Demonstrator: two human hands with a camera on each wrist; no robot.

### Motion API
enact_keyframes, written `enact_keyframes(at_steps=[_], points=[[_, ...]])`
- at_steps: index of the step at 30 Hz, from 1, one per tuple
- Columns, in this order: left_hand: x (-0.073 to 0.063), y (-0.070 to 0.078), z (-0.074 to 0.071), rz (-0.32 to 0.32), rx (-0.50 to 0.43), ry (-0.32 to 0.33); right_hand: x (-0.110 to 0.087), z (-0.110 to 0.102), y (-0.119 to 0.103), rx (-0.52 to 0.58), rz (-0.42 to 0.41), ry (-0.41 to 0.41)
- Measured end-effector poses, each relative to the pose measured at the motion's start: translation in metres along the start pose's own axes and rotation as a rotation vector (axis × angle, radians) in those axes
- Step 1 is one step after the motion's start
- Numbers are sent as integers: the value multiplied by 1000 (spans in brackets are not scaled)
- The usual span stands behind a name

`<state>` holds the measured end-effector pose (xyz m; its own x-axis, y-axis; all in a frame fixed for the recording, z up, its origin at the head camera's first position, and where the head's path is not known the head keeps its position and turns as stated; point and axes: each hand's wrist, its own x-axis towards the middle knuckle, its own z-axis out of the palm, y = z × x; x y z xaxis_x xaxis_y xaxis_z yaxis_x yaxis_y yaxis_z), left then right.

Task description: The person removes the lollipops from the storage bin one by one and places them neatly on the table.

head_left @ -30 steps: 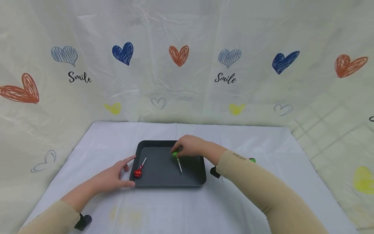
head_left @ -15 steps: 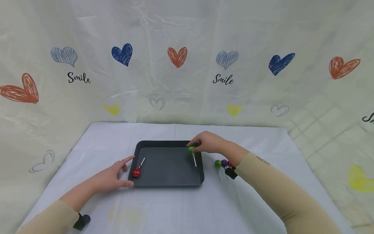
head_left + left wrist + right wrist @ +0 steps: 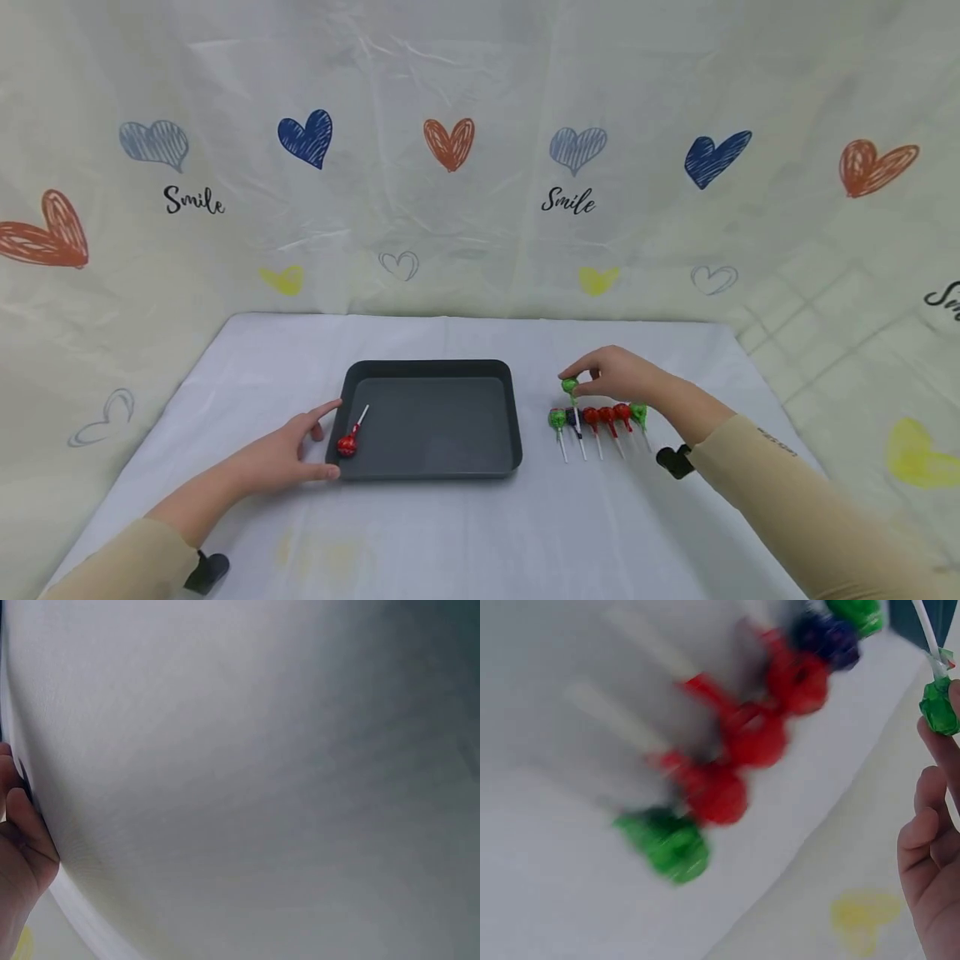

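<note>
In the head view my right hand (image 3: pixel 622 373) pinches the head of a green-wrapped lollipop (image 3: pixel 570 386), its white stick hanging downward. It is just above a row of lollipops to the right of a dark grey tray (image 3: pixel 435 425). The right wrist view also has the held green lollipop (image 3: pixel 939 706) between the fingertips. My left hand (image 3: pixel 273 458) rests against the tray's left side, index finger and thumb spread apart along the edge. Inside the tray, near its left wall, lies a red lollipop (image 3: pixel 347 445).
The row holds a green lollipop (image 3: pixel 557 418), a dark purple one, several red lollipops (image 3: pixel 607 417) and another green one (image 3: pixel 638 412) at its right end. A white cloth (image 3: pixel 435 533) covers the table. Behind it hangs a heart-printed sheet (image 3: pixel 480 217).
My right hand has carried the green lollipop rightward, from above the tray, past its right rim, to the row. The row has come into view from behind my arm. My left hand stays put.
</note>
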<state>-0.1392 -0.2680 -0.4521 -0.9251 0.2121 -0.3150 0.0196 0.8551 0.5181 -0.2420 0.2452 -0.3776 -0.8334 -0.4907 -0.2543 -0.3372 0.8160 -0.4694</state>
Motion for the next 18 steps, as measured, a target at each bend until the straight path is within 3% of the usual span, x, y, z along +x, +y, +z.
enact_keyframes(at_steps=[11,18], points=[[-2,2,-1,3,-4,-13,-56,-22,68,-19,94,8],[-1,2,-1,2,2,-13,-71,-30,91,-16,116,3]])
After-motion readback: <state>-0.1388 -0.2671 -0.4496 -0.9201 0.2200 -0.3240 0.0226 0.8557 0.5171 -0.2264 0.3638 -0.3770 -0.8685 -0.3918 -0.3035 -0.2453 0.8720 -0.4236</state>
